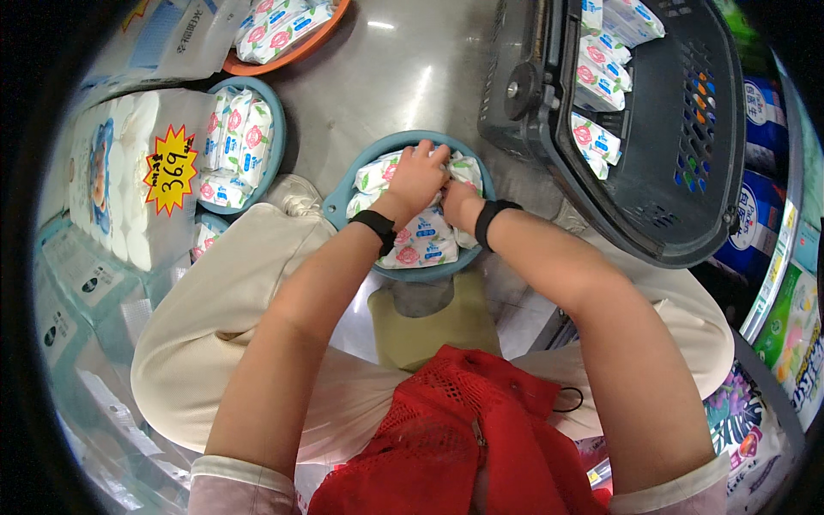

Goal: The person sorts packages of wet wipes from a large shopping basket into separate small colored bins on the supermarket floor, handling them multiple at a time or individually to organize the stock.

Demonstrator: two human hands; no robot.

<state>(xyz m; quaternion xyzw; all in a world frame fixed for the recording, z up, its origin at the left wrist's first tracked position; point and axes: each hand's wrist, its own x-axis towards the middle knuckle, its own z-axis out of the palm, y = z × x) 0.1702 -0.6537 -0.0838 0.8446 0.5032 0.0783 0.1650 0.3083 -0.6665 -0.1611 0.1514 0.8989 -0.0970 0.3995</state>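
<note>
A round blue plastic basin [484, 168] stands on the floor between my feet, filled with white tissue packs [421, 241] printed with pink flowers and green leaves. Inside it, my left hand [417, 177] lies over the packs at the back, fingers spread and touching them. My right hand [460, 203] reaches in from the right, close beside the left. Its fingers are partly hidden behind the left hand and the packs, so I cannot make out its grip. Both wrists wear black bands.
A dark grey shopping basket [644, 232] at right holds similar packs [599, 71]. Another blue basin [278, 129] and an orange basin [302, 58] of packs stand at left. Wrapped paper rolls [122, 180] are stacked beside them. Shelved packages [747, 219] line the right edge.
</note>
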